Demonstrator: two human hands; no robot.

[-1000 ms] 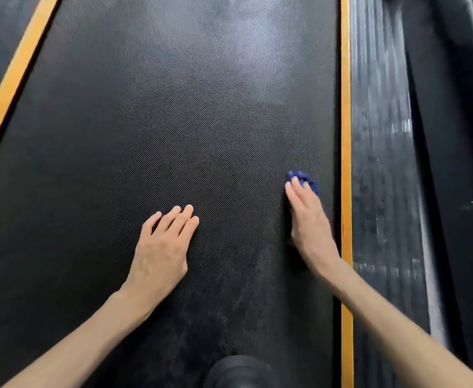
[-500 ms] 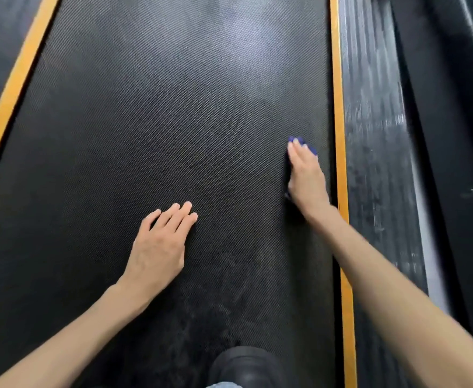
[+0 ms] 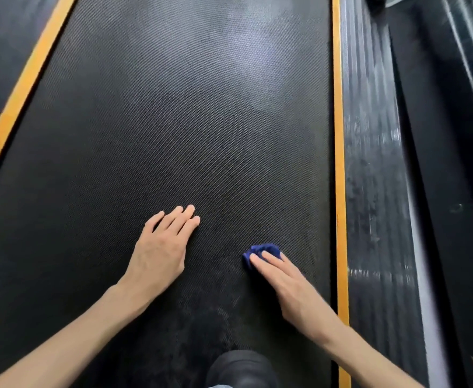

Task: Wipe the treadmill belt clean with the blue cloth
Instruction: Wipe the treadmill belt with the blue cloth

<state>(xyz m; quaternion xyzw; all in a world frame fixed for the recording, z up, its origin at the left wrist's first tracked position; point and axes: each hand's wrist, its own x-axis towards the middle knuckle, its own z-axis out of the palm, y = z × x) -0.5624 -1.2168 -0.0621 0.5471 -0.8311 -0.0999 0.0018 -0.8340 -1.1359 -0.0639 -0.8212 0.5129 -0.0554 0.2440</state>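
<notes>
Two hands rest on the treadmill belt (image 3: 201, 121). Right hand (image 3: 294, 292) lies flat, fingers (image 3: 271, 261) straight and pressed down on the blue cloth (image 3: 263, 250); it pins the cloth rather than curling round it. Left hand (image 3: 159, 253) is flat on the belt, fingers extended and together, holding nothing; judged a brace.

Cloth position: on the belt right of centre, mostly hidden under the right fingertips, apart from the orange edge stripe (image 3: 340, 163).

Handling (judgement): cloth is small, soft, light and crumpled; it will bunch and slip out if pressure drops. Best held by a flat palm over its middle, or a pinch of gathered folds. Belt surface is finely textured, so drag is likely high.

Orientation: cloth is wadded, with no clear long axis. Belt's long axis runs away from the person, between the two orange stripes. Pale scuffs show on the near belt (image 3: 224, 312).
</notes>
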